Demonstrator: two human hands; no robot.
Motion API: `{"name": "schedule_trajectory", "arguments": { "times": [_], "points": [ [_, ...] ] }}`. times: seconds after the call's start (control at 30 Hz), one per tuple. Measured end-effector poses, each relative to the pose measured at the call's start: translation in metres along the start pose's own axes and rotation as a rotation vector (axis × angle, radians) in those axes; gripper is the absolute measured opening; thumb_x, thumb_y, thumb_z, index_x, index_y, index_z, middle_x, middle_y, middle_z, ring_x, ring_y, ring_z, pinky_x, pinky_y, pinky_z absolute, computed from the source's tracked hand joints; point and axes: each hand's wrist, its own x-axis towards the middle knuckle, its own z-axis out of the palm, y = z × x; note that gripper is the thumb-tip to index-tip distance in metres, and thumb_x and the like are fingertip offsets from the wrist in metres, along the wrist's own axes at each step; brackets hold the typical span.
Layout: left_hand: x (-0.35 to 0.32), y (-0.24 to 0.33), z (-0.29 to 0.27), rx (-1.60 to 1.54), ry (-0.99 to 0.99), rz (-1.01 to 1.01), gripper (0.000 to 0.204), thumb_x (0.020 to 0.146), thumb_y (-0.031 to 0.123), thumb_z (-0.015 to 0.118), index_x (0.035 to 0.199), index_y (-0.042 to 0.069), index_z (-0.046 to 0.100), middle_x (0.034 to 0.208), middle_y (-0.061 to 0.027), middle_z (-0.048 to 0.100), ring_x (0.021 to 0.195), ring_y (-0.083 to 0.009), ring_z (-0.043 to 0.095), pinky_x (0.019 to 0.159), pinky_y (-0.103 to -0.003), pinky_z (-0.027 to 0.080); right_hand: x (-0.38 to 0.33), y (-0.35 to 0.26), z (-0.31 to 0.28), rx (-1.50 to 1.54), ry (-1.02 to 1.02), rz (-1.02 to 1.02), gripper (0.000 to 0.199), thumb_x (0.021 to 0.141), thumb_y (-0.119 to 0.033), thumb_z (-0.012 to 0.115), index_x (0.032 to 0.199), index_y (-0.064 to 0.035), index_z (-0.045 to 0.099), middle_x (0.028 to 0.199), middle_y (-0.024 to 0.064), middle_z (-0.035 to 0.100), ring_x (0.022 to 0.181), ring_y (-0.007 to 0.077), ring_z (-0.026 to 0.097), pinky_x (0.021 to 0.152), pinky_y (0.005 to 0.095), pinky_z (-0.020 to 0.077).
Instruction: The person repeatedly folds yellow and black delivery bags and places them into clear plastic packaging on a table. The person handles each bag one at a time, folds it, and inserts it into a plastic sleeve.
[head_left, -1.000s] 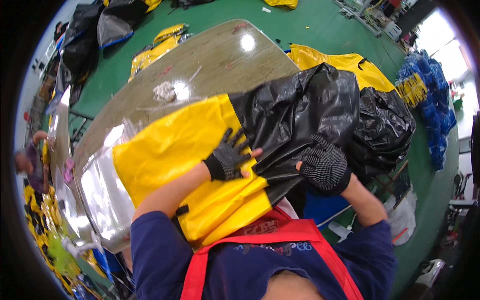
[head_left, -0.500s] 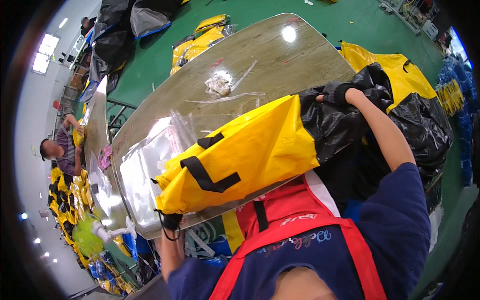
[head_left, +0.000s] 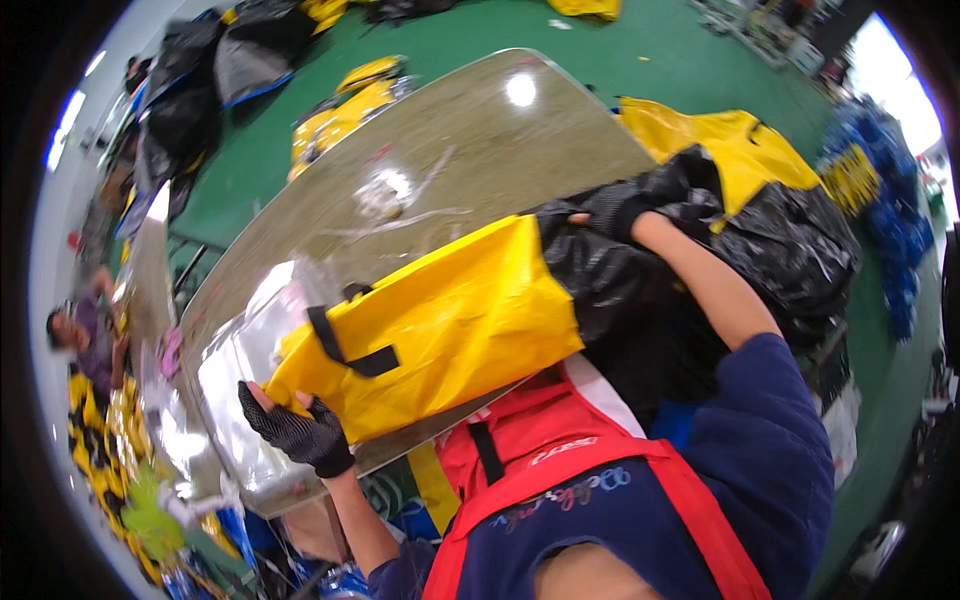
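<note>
A long yellow bag [head_left: 470, 310] with black straps lies across the near side of the table, its black plastic part [head_left: 590, 265] running off to the right. My left hand [head_left: 297, 432], in a black fingerless glove, is at the bag's left end with thumb and fingers apart, gripping nothing. On the black plastic is my right hand [head_left: 617, 212], gloved alike. Its thumb points left and its other fingers close into the folds, partly lost against the dark material.
A stack of clear plastic sleeves [head_left: 245, 370] lies on the table's [head_left: 470, 140] left part, and a crumpled clear wrapper [head_left: 383, 195] farther back. More yellow-and-black bags [head_left: 745, 165] are heaped at right. At far left, a person [head_left: 90, 335] works by another table.
My left hand has let go of the bag's left end and spread its fingers. The right hand still rests on the black part. The whole view has shifted a little.
</note>
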Motion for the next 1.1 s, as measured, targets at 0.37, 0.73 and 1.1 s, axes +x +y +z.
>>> {"name": "schedule_trajectory", "arguments": {
  "times": [0.37, 0.73, 1.1],
  "points": [
    [0.001, 0.037, 0.103, 0.024, -0.789, 0.403, 0.071, 0.077, 0.036, 0.064, 0.140, 0.011, 0.040, 0.149, -0.0224, 0.028, 0.136, -0.0429, 0.025, 0.112, -0.054, 0.012, -0.107, 0.083, -0.038, -0.171, 0.302, 0.085, 0.053, 0.077, -0.062, 0.057, 0.102, -0.0176, 0.071, 0.107, 0.0132, 0.065, 0.106, 0.0354, 0.056, 0.095, 0.0486, 0.0377],
    [0.047, 0.305, 0.119, -0.557, -0.684, 0.649, 0.067, 0.086, 0.054, 0.052, 0.137, 0.011, 0.045, 0.135, -0.0247, 0.044, 0.128, -0.0413, 0.037, 0.110, -0.053, 0.020, -0.080, 0.096, 0.004, -0.264, 0.224, 0.191, 0.066, 0.080, -0.071, 0.045, 0.098, -0.0126, 0.070, 0.096, 0.0166, 0.069, 0.097, 0.0359, 0.062, 0.098, 0.0578, 0.0323],
    [-0.003, 0.306, 0.199, -0.341, -0.776, 0.526, 0.072, 0.081, 0.056, 0.055, 0.141, 0.019, 0.040, 0.143, -0.0260, 0.032, 0.136, -0.0439, 0.023, 0.109, -0.061, 0.006, -0.134, 0.050, 0.093, 2.356, 0.997, 0.434, 0.033, 0.082, -0.008, 0.068, 0.112, 0.0017, 0.058, 0.104, 0.0129, 0.063, 0.091, 0.0237, 0.062, 0.079, 0.0355, 0.0529]
  ]
}}
